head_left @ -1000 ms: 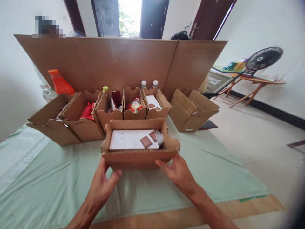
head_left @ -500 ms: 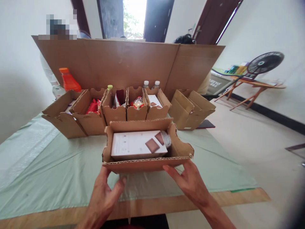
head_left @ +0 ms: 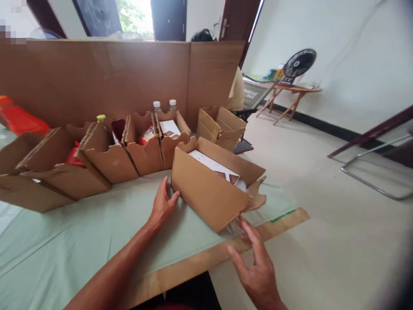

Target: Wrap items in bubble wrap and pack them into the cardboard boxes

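An open cardboard box (head_left: 206, 189) stands on the cloth-covered table, turned at an angle near the right end. Inside it lie a white carton (head_left: 211, 163) printed with brown squares and, at its near end, something clear (head_left: 241, 185) that I cannot make out. My left hand (head_left: 164, 204) is open beside the box's left end, thumb and fingers apart; whether it touches the cardboard I cannot tell. My right hand (head_left: 254, 260) is open, its fingers spread just below the box's near right corner and holding nothing.
A row of cardboard bins (head_left: 111, 165) with packets and a carton runs along the back left, before a tall cardboard screen (head_left: 129, 77). Another cardboard bin (head_left: 230, 129) stands behind the box. An orange bottle (head_left: 26, 120) leans at left. The table's wooden edge (head_left: 190, 262) is near me.
The box has gone from the table's middle to its right side and turned at an angle. Both hands have come away from gripping its near side. My view has swung to the right.
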Motion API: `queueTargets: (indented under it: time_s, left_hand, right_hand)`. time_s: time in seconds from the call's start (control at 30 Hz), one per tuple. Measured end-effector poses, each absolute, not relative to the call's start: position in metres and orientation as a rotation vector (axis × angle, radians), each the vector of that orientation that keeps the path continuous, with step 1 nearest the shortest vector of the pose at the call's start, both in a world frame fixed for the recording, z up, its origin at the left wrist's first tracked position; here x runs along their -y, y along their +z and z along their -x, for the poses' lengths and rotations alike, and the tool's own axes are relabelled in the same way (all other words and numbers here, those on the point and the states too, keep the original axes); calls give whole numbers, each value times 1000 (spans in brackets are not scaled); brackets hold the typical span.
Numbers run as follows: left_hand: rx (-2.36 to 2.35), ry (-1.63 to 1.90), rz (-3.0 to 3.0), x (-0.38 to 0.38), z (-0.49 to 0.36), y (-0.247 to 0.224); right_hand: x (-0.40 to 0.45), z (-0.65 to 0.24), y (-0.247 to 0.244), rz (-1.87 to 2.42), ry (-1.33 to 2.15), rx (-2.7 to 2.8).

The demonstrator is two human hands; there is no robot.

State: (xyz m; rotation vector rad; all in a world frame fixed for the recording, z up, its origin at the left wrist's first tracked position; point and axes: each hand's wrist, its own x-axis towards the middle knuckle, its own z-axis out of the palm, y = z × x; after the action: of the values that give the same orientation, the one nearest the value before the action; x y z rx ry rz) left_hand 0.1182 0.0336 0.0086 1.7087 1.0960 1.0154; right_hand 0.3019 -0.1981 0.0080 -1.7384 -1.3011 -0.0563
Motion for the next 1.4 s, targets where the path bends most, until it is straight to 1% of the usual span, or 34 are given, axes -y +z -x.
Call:
queueTargets:
  time_s: [0.07,0.17,0.33,0.4,0.57,0.67,0.77,0.93,1.07,1.23,1.3,1.4]
  left_hand:
    - [-1096,1004,-1755,-20,-120,-8]
    - [-1072,1012,-1894,3,-113,-24]
    - [-913,961,-2131,20,-113,-31]
    - [-842,936,-2183,24,-116,-28]
    - [-650,762,-2270,37,-130,-19]
    - [-566,690,-2272,35,-142,-20]
    - [-584,713,-2252,27,-151,-26]
    - [-601,776,-2207,13,-146,-32]
    - [-561,819,-2196,6,-138,-28]
    - [-496,725,-2210,5,-137,-21]
    - [-482,740,-2189,4,-137,-21]
    - [-502,800,-2129,2,-137,-23]
  right_hand:
    - [200,-317,3,1759,35,1199]
    - [184,-353,5,1708,269,1062]
    - [135,-387,16,1568,655,1196]
    - [129,-383,12,1590,700,1249]
    - [161,-377,-27,1712,400,1212]
    - [173,-388,-39,1790,329,1230]
    - [160,-390,-27,1812,253,1230]
    - [117,-366,1,1769,107,1250]
    - [115,-358,-11,1775,-14,1326]
    - [137,-377,-41,1914,-121,1444]
    - [135,-378,-39,1909,-145,1481]
    - [118,-368,-22,1844,-198,1506]
